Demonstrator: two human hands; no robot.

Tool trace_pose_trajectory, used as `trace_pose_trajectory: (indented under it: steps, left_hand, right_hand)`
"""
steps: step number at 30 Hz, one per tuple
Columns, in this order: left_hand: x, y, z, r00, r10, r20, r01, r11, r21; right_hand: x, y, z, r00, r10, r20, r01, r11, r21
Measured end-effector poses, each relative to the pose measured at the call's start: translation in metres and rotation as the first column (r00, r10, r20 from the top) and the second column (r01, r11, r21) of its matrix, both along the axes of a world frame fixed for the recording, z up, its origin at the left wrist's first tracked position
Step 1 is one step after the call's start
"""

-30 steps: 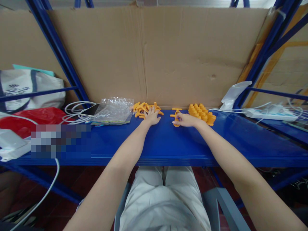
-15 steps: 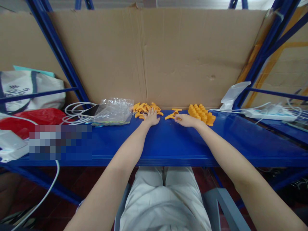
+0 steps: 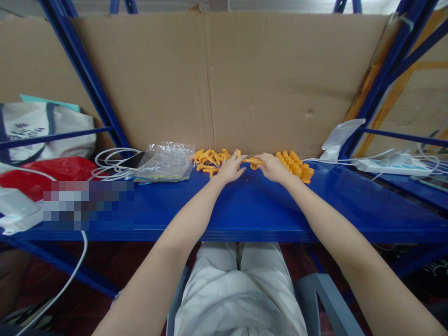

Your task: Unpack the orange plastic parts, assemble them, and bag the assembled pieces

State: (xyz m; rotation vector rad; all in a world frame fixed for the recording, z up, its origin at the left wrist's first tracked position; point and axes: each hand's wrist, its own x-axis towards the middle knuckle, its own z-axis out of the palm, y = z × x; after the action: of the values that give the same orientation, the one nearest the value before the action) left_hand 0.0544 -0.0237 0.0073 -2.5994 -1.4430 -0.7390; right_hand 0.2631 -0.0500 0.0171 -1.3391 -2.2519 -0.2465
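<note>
My left hand (image 3: 231, 169) is closed on an orange T-shaped plastic piece (image 3: 239, 153), whose end shows past the fingers. Just to its right, my right hand (image 3: 273, 168) has its fingers closed on orange plastic pieces (image 3: 252, 161) lying between the two hands. Fingers and pieces overlap there, so I cannot tell how many pieces there are or whether they are joined. A loose pile of orange branched pieces (image 3: 207, 157) lies left of my left hand. Beyond my right wrist stands a block of orange knobbed pieces (image 3: 294, 164) in tight rows.
The blue shelf top (image 3: 259, 210) has a cardboard sheet (image 3: 280, 84) behind it. Clear plastic bags (image 3: 166, 163), a coiled white cable (image 3: 105, 163) and a red bag (image 3: 66, 170) are to the left. A white power strip (image 3: 392, 166) lies at the right.
My left hand has moved right from the pile and closed on an orange piece. My right hand has shifted slightly up, and the pieces by it now lie between both hands.
</note>
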Motion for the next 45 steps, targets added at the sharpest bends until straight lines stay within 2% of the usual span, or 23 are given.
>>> trace_pose_trajectory:
  steps: [5, 12, 19, 25, 29, 32, 36, 38, 41, 45]
  left_hand:
    - [-0.003, -0.001, 0.003, 0.999, -0.012, 0.052, 0.009, 0.999, 0.047]
    - [0.001, -0.005, 0.006, 1.000, 0.009, 0.014, -0.009, 1.000, 0.010]
    - [0.003, 0.004, -0.001, 0.999, -0.022, -0.027, 0.021, 1.000, -0.009]
    - [0.003, 0.010, -0.002, 0.996, -0.093, 0.016, 0.094, 0.992, -0.079]
    - [-0.002, 0.011, -0.001, 0.993, -0.104, 0.059, 0.112, 0.984, -0.141]
    - [-0.011, 0.012, -0.002, 0.995, -0.041, 0.090, 0.056, 0.984, -0.170]
    - [-0.022, 0.015, -0.003, 0.994, 0.064, 0.084, -0.052, 0.988, -0.144]
    - [-0.023, 0.017, -0.003, 0.994, 0.086, 0.071, -0.077, 0.989, -0.127]
    - [-0.022, 0.017, -0.002, 0.993, 0.104, 0.050, -0.098, 0.990, -0.103]
    - [-0.019, 0.013, 0.000, 0.993, 0.099, 0.064, -0.095, 0.993, -0.064]
  right_hand:
    - [-0.004, -0.002, 0.001, 0.998, 0.016, -0.065, -0.020, 0.998, -0.053]
    - [-0.008, -0.004, 0.001, 0.997, -0.061, -0.042, 0.055, 0.991, -0.123]
    - [-0.007, -0.013, 0.007, 0.993, -0.072, 0.095, 0.072, 0.997, -0.001]
    - [-0.008, -0.016, 0.008, 0.975, -0.128, 0.181, 0.106, 0.987, 0.124]
    - [-0.005, -0.016, 0.011, 0.976, -0.141, 0.169, 0.114, 0.981, 0.160]
    - [0.006, -0.013, 0.015, 0.976, -0.203, 0.073, 0.189, 0.968, 0.164]
    - [0.027, -0.008, 0.022, 0.948, -0.303, -0.094, 0.313, 0.941, 0.125]
    - [0.035, -0.006, 0.026, 0.928, -0.353, -0.115, 0.363, 0.929, 0.077]
    - [0.044, -0.003, 0.027, 0.914, -0.402, -0.063, 0.400, 0.916, -0.044]
    - [0.049, 0.004, 0.020, 0.930, -0.363, 0.064, 0.369, 0.916, -0.157]
